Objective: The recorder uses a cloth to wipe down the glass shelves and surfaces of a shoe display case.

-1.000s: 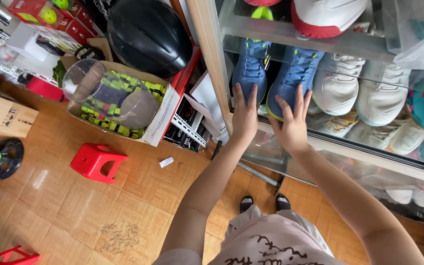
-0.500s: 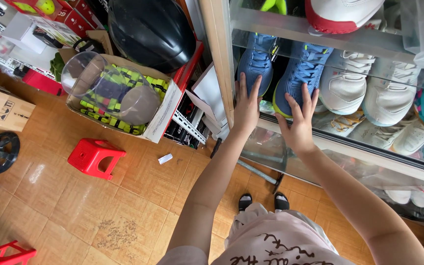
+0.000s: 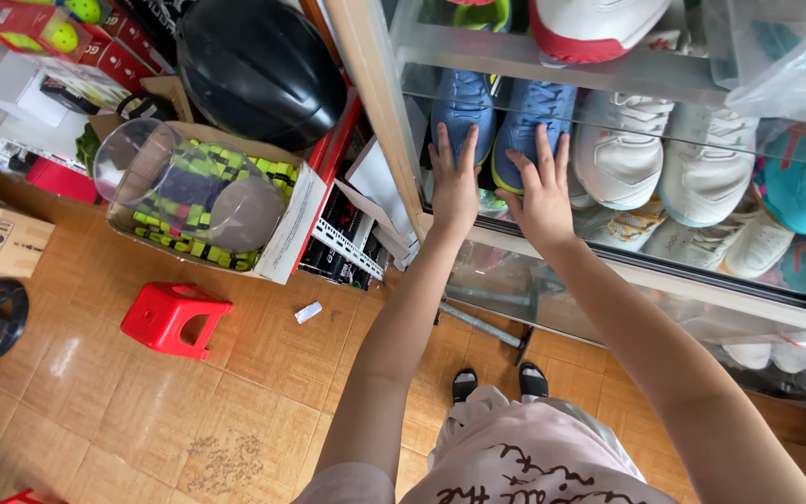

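Here, both hands flat, fingers spread, left hand (image 3: 454, 182), right hand (image 3: 541, 191), on glass door (image 3: 608, 168); blue shoes (image 3: 496, 117) just behind

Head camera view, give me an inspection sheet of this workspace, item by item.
Surface: glass front of a display cabinet, above an orange tiled floor.
Job's things: pair of blue shoes behind the glass.
Clutter: red stool, cardboard box with a clear jar, black helmet, scrap of paper.
Grippers: left hand and right hand flat on the glass, fingers spread, holding nothing.
Cables: nothing seen.
Surroundings: white shoes, teal shoes, tennis balls.
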